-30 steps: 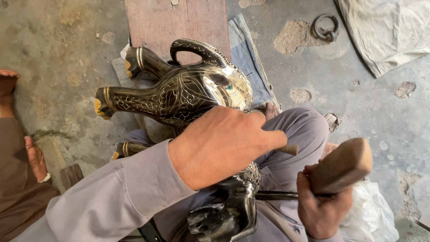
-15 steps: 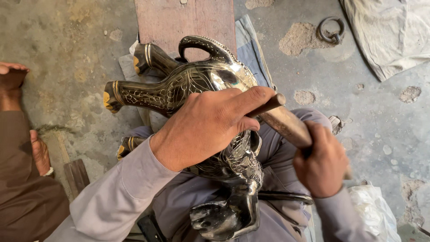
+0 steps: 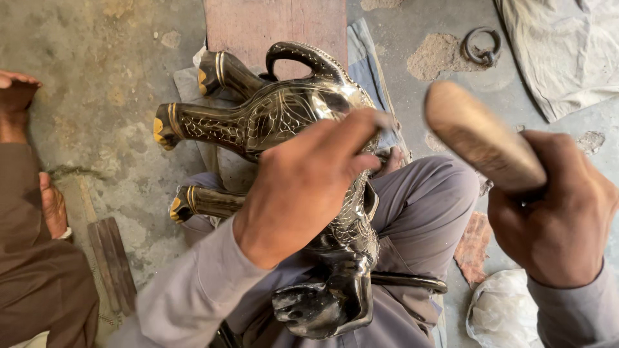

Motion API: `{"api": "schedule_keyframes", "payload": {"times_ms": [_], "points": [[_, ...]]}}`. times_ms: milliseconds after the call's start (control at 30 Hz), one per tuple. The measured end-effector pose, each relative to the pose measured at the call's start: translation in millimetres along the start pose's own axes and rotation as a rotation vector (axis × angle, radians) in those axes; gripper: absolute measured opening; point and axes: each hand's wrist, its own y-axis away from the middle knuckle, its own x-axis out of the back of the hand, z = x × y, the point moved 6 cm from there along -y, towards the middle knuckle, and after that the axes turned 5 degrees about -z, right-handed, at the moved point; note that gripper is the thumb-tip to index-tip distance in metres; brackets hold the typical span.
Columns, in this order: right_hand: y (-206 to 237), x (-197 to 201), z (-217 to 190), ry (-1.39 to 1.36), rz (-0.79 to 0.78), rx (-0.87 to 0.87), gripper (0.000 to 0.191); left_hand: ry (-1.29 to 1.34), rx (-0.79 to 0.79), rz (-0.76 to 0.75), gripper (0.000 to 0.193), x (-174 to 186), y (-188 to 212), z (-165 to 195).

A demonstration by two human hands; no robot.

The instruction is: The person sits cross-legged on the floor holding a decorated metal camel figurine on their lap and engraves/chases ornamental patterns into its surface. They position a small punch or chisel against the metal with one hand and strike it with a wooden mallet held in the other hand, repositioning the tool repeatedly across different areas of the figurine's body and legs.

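Note:
A black metal animal figure with fine engraved patterns and gold hooves lies across my lap, legs pointing left, head toward me. My left hand rests on its body, fingers pinched around a small chisel that is almost wholly hidden. My right hand grips the handle of a wooden mallet. The mallet is lifted clear, to the right of the figure, its head tilted up and left.
Another person in brown clothes sits at the left, a hand and foot showing. A wooden board, a metal ring, grey cloth, a white plastic bag and wood strips lie on the concrete floor.
The mallet came down onto the tool in my left hand half a second ago and has now swung back up to the right. The left hand stays on the figure.

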Motion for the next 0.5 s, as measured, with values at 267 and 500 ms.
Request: {"api": "schedule_keyframes", "payload": {"times_ms": [267, 500], "points": [[-42.7, -12.4, -24.2, 0.563, -0.081, 0.269, 0.038, 0.324, 0.397, 0.356, 0.034, -10.2, 60.9, -25.8], [-88.8, 18.6, -57.7, 0.530, -0.192, 0.381, 0.053, 0.254, 0.387, 0.388, 0.030, -21.4, 67.3, -24.2]]}}
